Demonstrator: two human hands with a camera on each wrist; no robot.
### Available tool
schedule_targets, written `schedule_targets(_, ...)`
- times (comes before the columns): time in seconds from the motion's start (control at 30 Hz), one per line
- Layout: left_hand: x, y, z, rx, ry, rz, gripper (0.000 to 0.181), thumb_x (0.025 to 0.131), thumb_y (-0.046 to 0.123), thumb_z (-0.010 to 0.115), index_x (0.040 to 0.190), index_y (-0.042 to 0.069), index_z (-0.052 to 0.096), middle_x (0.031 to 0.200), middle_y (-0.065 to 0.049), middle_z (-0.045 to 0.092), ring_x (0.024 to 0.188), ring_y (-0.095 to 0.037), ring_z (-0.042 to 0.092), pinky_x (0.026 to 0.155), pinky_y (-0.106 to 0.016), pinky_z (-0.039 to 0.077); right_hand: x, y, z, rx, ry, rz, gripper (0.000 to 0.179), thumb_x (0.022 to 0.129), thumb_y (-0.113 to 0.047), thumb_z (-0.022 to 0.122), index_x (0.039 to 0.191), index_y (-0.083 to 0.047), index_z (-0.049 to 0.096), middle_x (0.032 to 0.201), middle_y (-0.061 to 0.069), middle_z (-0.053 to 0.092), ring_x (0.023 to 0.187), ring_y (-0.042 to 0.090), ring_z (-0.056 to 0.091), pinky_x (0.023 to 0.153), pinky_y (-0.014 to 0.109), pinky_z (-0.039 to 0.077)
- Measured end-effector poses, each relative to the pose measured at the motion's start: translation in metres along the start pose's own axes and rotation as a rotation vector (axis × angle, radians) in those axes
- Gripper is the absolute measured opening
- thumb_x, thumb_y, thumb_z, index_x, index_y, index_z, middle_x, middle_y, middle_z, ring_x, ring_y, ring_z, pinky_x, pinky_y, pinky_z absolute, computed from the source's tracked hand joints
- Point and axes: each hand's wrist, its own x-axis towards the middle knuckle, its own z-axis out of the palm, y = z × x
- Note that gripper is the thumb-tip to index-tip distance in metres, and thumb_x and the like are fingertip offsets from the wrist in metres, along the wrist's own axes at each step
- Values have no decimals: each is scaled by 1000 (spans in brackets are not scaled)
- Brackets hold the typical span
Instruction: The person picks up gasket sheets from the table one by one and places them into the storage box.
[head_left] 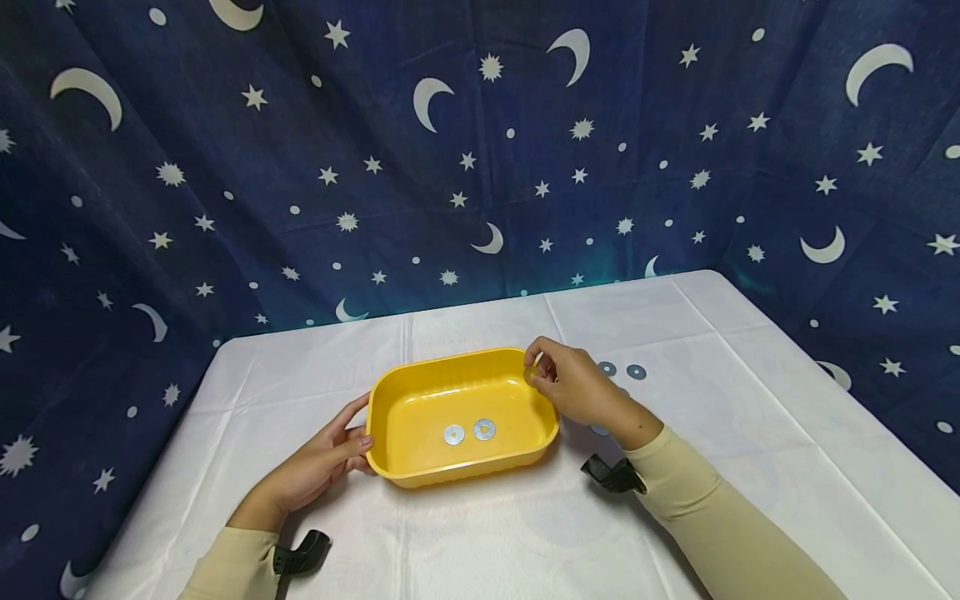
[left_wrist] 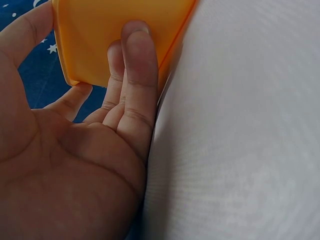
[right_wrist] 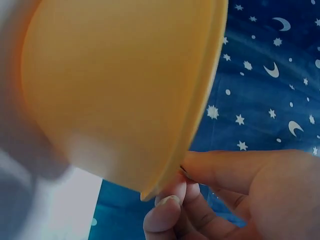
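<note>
A yellow plastic tray with rounded corners rests on the white cloth in the head view. Two flat metal washers lie apart on its floor. At the tray's left end, my left hand holds it, with thumb and a finger at the rim and other fingers against the outer wall. My right hand pinches a washer between thumb and fingers, just inside the rim at the tray's right end. In the right wrist view, the tray wall hides most of that washer.
Several more grey washers lie on the table to the right of the tray, some partly covered by the right hand and forearm. The white tablecloth spreads around. Behind stands a dark blue curtain with moons and stars. Each wrist wears a black mount.
</note>
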Motion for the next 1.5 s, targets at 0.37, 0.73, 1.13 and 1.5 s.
schedule_targets(0.37, 0, 1, 0, 3, -3, 0, 65, 96, 23, 48, 146, 36, 8, 128, -22, 41, 98, -23, 58, 86, -30, 52, -2, -4, 8, -10, -19, -30, 17, 85, -13, 65, 98, -17, 54, 75, -1, 52, 68, 14, 49, 58, 21, 45)
schedule_targets(0.73, 0, 0, -1, 5, 14, -10, 67, 95, 24, 49, 146, 36, 8, 128, -20, 41, 99, -23, 58, 86, -29, 52, -4, -9, 11, -7, -20, -53, 17, 85, -13, 65, 96, -17, 55, 73, -2, 52, 66, 13, 49, 55, 21, 45)
schedule_targets(1.13, 0, -1, -1, 0, 3, -7, 66, 95, 23, 48, 146, 35, 8, 128, -22, 40, 99, -24, 58, 86, -30, 52, -6, -11, 21, 22, -83, -123, 15, 84, -12, 65, 93, -18, 54, 70, -4, 51, 64, 11, 49, 54, 20, 44)
schedule_targets(1.5, 0, 1, -1, 1, 14, -20, 67, 95, 25, 50, 146, 36, 8, 128, -21, 40, 99, -24, 58, 86, -30, 52, -7, -14, 28, 23, -117, -129, 16, 84, -10, 64, 93, -18, 54, 68, -4, 51, 63, 11, 48, 56, 20, 43)
